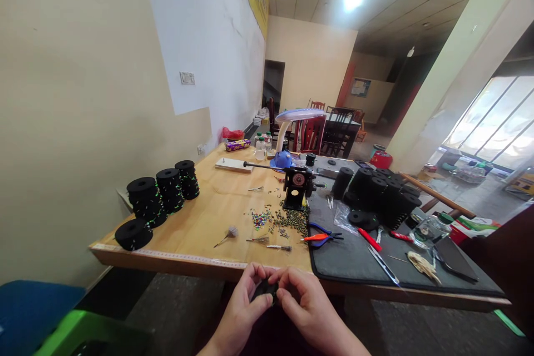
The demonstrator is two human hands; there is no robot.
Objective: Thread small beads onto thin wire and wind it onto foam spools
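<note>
Both hands (275, 303) pinched on, apparently, one small black piece (267, 289).

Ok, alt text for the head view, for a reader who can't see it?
Left hand and right hand pinch a small black object in front of a wooden table. On it: stacks of black spools, scattered beads, orange-handled pliers and a dark mat.

Between left hand (244, 306) and right hand (311, 308), small black piece (267, 289), mostly hidden.
</note>
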